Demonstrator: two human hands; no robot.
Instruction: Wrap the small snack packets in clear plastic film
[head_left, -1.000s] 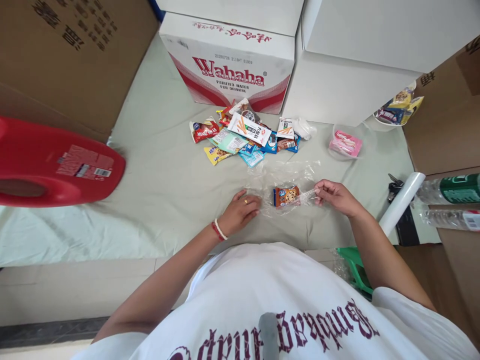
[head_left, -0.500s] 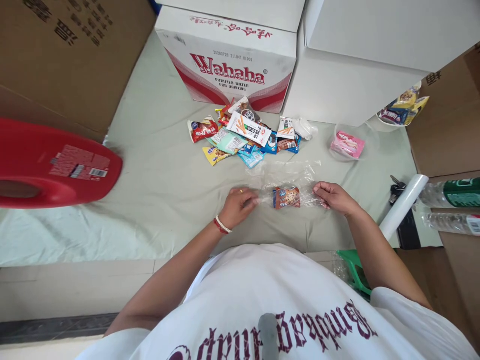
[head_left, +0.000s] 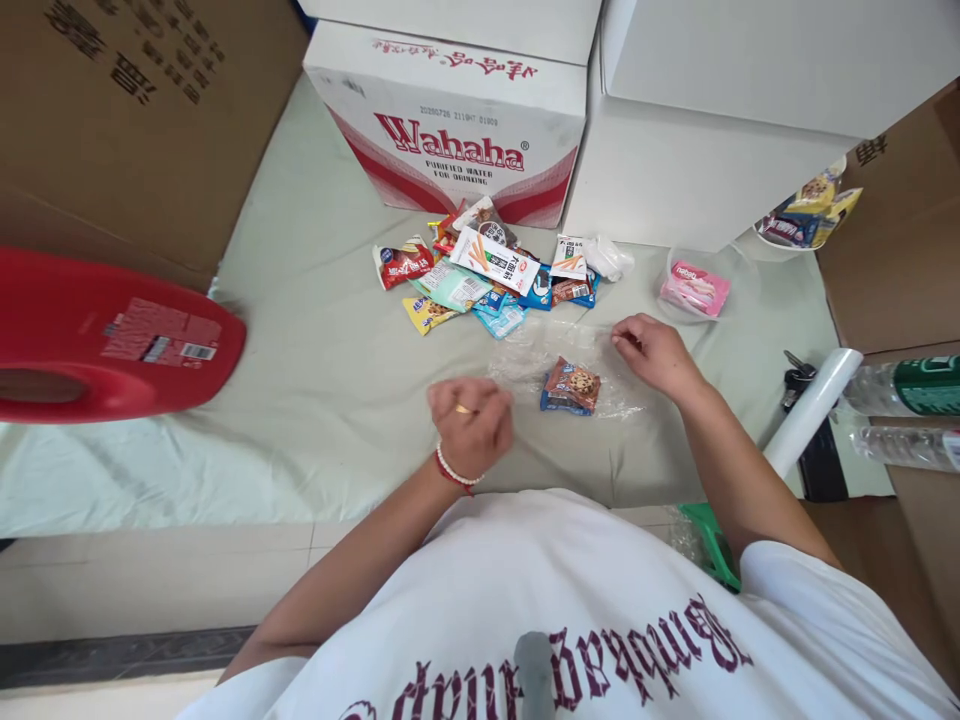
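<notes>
Crinkled clear bag (head_left: 519, 362), brown-and-blue cookie packet (head_left: 572, 386), right hand (head_left: 656, 354) seemingly pinching bag, left hand (head_left: 472, 425) blurred, curled closed

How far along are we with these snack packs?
Looks done: brown-and-blue snack packaging is laid on or in clear plastic; I can't tell which. In hand: the right hand is at the plastic's far edge; the left hand is blurred. Probably left: the loose snack heap.

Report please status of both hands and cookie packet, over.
Left hand curled, grip blurred. Right hand at edge of clear plastic, pinch unclear. Cookie packet amid plastic, on or inside unclear. Snack pile just beyond, not blocking.
</notes>
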